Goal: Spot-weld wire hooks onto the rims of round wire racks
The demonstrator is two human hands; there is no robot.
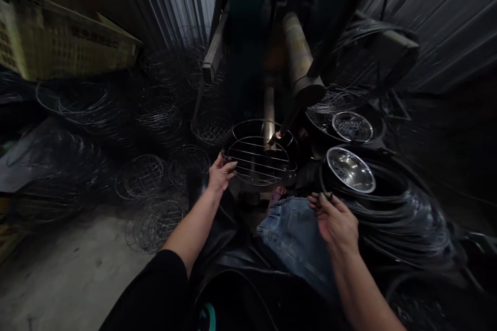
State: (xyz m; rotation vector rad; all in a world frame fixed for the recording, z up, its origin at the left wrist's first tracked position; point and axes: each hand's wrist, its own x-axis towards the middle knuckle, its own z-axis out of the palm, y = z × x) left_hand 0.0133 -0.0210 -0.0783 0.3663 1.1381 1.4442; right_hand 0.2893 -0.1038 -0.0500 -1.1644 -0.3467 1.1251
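Observation:
My left hand (221, 175) is closed on the left edge of a round wire rack (258, 154), which has a hoop and several parallel cross wires. The rack sits at the electrodes of a spot-welding machine (271, 137), whose tips meet near its far right side. My right hand (334, 220) hovers over my right thigh with thumb and fingers pinched together. Whatever it may hold is too small to make out. Just beyond it, a shiny metal bowl (351, 169) with small pieces inside rests tilted on a coil of wire (404, 217).
Stacks of round wire frames (149, 176) stand on the floor to my left, with a yellow plastic crate (73, 41) above them. A second metal bowl (352, 126) lies farther back at right. The machine's thick cylindrical arm (298, 51) juts toward me.

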